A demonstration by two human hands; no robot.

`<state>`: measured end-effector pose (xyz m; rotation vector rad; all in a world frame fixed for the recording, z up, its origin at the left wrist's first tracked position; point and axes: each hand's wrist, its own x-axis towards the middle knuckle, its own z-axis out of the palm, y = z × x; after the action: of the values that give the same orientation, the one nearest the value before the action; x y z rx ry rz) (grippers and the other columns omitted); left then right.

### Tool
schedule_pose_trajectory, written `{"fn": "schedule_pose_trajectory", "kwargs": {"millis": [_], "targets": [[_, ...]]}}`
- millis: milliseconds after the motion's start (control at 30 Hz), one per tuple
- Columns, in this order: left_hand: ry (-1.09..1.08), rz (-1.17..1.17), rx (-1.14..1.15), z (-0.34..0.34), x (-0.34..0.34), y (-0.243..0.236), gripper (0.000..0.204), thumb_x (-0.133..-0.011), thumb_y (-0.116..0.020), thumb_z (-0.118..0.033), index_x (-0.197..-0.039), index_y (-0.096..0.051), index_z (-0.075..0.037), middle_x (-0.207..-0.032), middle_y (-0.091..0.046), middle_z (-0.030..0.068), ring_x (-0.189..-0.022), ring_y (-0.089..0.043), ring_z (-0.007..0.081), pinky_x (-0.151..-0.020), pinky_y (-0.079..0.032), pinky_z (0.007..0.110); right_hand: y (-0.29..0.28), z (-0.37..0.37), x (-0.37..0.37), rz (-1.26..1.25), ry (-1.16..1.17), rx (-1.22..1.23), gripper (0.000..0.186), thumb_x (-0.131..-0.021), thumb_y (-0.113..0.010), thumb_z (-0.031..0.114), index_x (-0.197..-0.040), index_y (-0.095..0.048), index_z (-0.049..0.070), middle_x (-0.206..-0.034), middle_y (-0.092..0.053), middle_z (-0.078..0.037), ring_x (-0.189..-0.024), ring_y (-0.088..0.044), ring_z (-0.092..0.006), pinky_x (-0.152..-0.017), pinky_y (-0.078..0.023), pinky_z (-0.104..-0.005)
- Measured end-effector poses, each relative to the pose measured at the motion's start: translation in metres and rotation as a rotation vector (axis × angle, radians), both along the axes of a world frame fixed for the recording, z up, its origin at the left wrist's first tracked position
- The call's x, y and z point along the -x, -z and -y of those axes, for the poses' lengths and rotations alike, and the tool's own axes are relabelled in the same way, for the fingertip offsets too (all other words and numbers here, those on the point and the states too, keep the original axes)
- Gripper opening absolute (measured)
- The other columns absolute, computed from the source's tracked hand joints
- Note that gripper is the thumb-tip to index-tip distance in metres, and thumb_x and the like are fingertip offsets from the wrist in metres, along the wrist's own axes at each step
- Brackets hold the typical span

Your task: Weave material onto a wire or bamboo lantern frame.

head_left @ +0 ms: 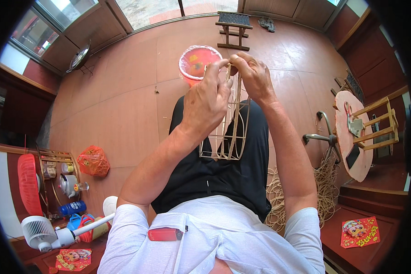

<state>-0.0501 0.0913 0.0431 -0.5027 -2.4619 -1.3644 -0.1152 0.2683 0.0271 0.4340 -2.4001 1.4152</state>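
A long, narrow frame of thin tan strips [233,146] rests on my lap, its open, box-like cage pointing away from me. Around the left side of its far end the fingers of my left hand [204,102] are closed. My right hand [255,78] pinches at the same far end from the right, thumb and forefinger close to the left fingertips. Whatever small piece lies between the fingertips is hard to make out. Just beyond my hands, a red bin with a clear plastic liner [187,73] stands on the floor.
Coiled tan cord [325,194] lies on the floor at right, below a round table [345,155] carrying scissors, a phone and a small wooden stool [374,125]. Far ahead is a low stool [233,34]. At left are a red plastic bag [93,160], a kettle [68,185] and a white fan [40,232].
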Motion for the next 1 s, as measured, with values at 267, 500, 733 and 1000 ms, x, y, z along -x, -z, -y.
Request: {"fn": "schedule_pose_trajectory", "kwargs": {"millis": [267, 500, 733, 1000], "targets": [[0.134, -0.215, 0.079, -0.011, -0.031, 0.016, 0.028, -0.101, -0.065, -0.002, -0.126, -0.069, -0.014, -0.074, -0.07, 0.0131, -0.064, -0.074, 0.0303, -0.06, -0.056, 0.041, 0.006, 0.006, 0.002, 0.095, 0.082, -0.006, 0.04, -0.102, -0.08, 0.046, -0.096, -0.079, 0.006, -0.08, -0.075, -0.006, -0.074, -0.069, -0.0163, -0.071, -0.057, -0.0366], [0.2, -0.298, 0.164, -0.007, -0.039, 0.011, 0.019, -0.097, -0.069, -0.001, -0.113, -0.066, -0.012, -0.079, -0.072, 0.0097, -0.07, -0.076, 0.0298, -0.06, -0.058, 0.042, -0.001, 0.009, -0.005, 0.082, 0.071, -0.074, 0.042, -0.106, -0.075, 0.045, -0.098, -0.081, 0.005, -0.078, -0.075, -0.008, -0.071, -0.068, -0.0187, -0.068, -0.056, -0.0386], [0.2, -0.28, 0.203, -0.003, -0.055, 0.028, 0.022, -0.095, -0.07, 0.001, -0.114, -0.067, -0.011, -0.088, -0.075, 0.009, -0.076, -0.077, 0.0292, -0.065, -0.06, 0.041, 0.015, 0.005, -0.018, -0.238, 0.176, 0.103, 0.033, -0.11, -0.067, 0.039, -0.114, -0.081, 0.009, -0.107, -0.076, -0.012, -0.101, -0.071, -0.0223, -0.085, -0.057, -0.0368], [0.185, -0.308, 0.33, 0.026, -0.103, 0.035, 0.046, -0.083, -0.073, 0.006, -0.126, -0.07, -0.01, -0.077, -0.062, 0.0072, -0.064, -0.066, 0.0273, -0.058, -0.052, 0.04, 0.064, -0.01, -0.148, 0.069, 0.232, 0.322, 0.027, -0.111, -0.067, 0.022, -0.127, -0.07, 0.0, -0.108, -0.069, -0.012, -0.094, -0.069, -0.0253, -0.086, -0.056, -0.0362]]}}
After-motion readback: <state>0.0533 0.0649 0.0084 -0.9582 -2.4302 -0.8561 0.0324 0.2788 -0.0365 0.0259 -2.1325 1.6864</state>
